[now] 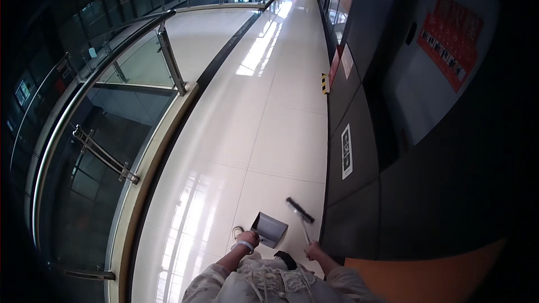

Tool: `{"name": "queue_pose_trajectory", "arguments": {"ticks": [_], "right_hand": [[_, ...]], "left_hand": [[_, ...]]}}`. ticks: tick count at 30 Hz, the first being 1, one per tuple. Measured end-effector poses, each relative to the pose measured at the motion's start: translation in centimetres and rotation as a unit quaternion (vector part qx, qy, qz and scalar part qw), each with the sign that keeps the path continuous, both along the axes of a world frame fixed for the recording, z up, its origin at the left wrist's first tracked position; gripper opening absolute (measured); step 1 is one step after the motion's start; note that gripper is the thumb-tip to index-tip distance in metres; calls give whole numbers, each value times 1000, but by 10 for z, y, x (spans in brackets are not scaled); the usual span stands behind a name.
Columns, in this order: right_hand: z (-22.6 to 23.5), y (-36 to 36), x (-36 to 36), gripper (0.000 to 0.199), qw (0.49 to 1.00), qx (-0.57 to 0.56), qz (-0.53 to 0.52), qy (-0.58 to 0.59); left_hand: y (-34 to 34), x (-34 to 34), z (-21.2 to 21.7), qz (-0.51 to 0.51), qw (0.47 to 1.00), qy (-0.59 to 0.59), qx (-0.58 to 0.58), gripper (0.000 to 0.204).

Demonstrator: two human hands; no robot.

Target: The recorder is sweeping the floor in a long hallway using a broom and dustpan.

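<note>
Head view: a person stands on a glossy cream floor (281,134) in a long corridor.
Left hand (249,240): grip closed around the handle of a grey dustpan (270,228), which hangs just above the floor in front of the body.
Right hand (313,249): grip closed on the handle of a broom (300,211), brush head raised, just right of the dustpan.
Left side: curved glass railing (112,112).
Right side: dark wall (426,179) with a red poster (452,39).

Head cam, high, looks down fwd along floor (269,106), hands far
</note>
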State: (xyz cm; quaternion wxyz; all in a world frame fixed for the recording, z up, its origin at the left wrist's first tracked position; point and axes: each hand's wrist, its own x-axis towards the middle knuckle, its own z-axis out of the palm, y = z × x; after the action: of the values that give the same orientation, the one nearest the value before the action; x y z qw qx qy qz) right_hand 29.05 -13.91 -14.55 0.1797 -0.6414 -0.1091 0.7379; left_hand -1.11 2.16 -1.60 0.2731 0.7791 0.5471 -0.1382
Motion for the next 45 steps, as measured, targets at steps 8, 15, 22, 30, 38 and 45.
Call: {"name": "queue_pose_trajectory", "arguments": {"ticks": [8, 15, 22, 30, 38, 45], "right_hand": [[157, 18, -2, 10, 993, 6, -121, -5], [142, 88, -23, 9, 973, 18, -179, -147], [97, 183, -111, 11, 925, -90, -255, -269], [143, 160, -109, 12, 975, 9, -220, 30], [162, 213, -64, 15, 965, 31, -257, -50], [112, 269, -105, 20, 922, 49, -11, -384]], "left_hand": [[77, -7, 49, -70, 997, -18, -17, 21], [130, -23, 51, -75, 997, 3, -20, 21], [170, -66, 14, -83, 996, -10, -7, 26], [205, -69, 31, -92, 995, -25, -21, 25], [222, -50, 50, -75, 996, 10, -44, 24], [229, -41, 46, -83, 995, 24, -43, 28]]}}
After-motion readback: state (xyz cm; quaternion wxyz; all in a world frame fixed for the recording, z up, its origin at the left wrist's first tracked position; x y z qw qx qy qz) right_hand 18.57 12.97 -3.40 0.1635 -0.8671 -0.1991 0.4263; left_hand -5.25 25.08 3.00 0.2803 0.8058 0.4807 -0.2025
